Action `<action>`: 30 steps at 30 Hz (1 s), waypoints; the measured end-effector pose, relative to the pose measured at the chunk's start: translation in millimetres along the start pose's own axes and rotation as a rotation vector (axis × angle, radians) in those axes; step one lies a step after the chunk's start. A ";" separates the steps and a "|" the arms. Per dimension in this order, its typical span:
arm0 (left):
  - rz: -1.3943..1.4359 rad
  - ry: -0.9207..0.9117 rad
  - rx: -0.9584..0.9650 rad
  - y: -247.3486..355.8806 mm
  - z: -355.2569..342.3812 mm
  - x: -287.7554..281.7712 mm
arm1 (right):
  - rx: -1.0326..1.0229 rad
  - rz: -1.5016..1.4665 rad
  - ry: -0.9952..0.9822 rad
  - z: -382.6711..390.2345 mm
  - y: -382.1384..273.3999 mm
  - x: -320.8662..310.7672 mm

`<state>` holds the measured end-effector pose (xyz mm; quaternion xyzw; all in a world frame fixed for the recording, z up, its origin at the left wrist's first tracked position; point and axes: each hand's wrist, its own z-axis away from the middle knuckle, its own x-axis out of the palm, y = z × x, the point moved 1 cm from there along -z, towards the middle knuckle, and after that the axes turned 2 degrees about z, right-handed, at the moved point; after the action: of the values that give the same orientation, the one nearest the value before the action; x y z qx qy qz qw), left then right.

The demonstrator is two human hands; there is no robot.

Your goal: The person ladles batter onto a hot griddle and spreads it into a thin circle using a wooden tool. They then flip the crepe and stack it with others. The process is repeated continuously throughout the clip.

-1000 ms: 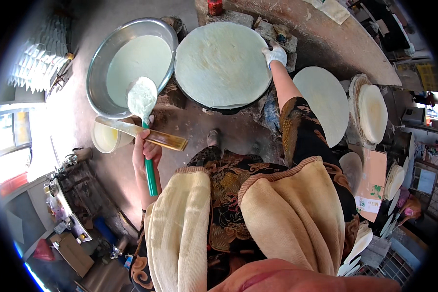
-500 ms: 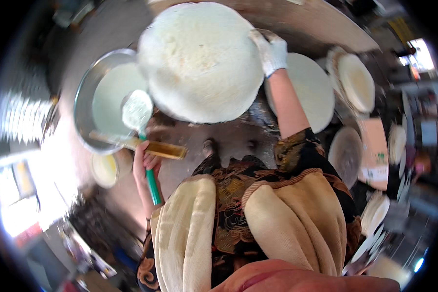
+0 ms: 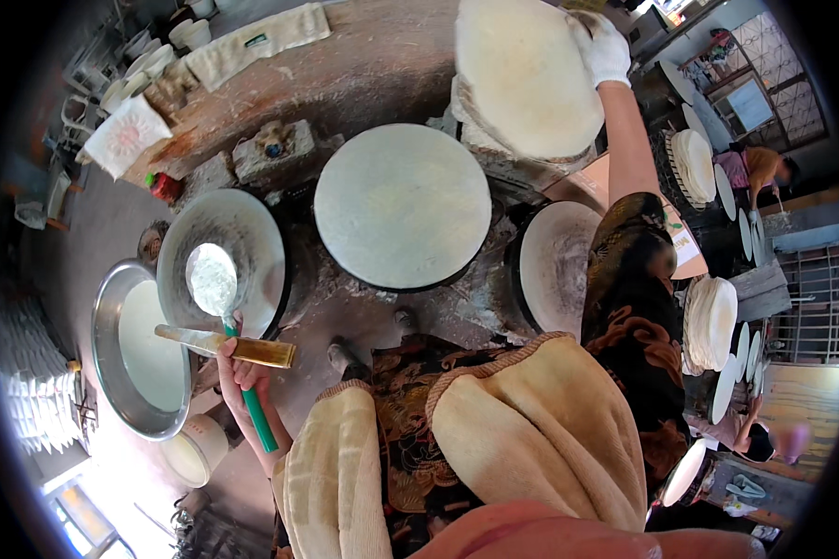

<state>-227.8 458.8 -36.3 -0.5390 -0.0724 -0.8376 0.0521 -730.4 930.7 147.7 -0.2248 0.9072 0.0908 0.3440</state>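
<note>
My left hand (image 3: 242,374) is closed around a ladle (image 3: 213,279) with a green handle, its bowl coated in white batter. The same hand holds a flat wooden scraper (image 3: 263,351) crosswise over the handle. At the far right, my right hand (image 3: 608,54), in a white glove, grips the edge of a large round pale flatbread (image 3: 527,79). This flatbread lies over a pale stack, whose lower layers it mostly hides. In the middle is a round griddle (image 3: 401,205) covered with a thin pale layer. My right thumb and fingertips are partly hidden.
A metal basin (image 3: 107,373) of white batter stands at left, beside a bare griddle (image 3: 264,233). Another griddle (image 3: 552,261) sits near my right arm. A pale bucket (image 3: 200,447) is below the basin. Stacked flatbreads (image 3: 711,321) and other people are farther right.
The flatbread in my right hand has moved from above the floor in front of me to the stack at far right. My view has swung rightward; the ladle and scraper stay in my left hand.
</note>
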 end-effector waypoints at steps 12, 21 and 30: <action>-0.051 0.135 0.039 -62.7 -28.3 62.8 | -0.006 0.357 -0.551 160.3 63.8 123.0; -0.044 0.157 0.053 -62.4 -38.9 52.8 | 0.411 0.300 -0.748 225.8 60.1 184.7; -0.155 0.302 0.123 -41.3 -27.9 41.5 | 0.686 -1.159 -0.912 174.0 -228.6 91.3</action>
<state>-276.8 494.0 -12.5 -0.3955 -0.1561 -0.9046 0.0308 -581.9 753.1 -45.3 -0.4818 0.3945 -0.3020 0.7218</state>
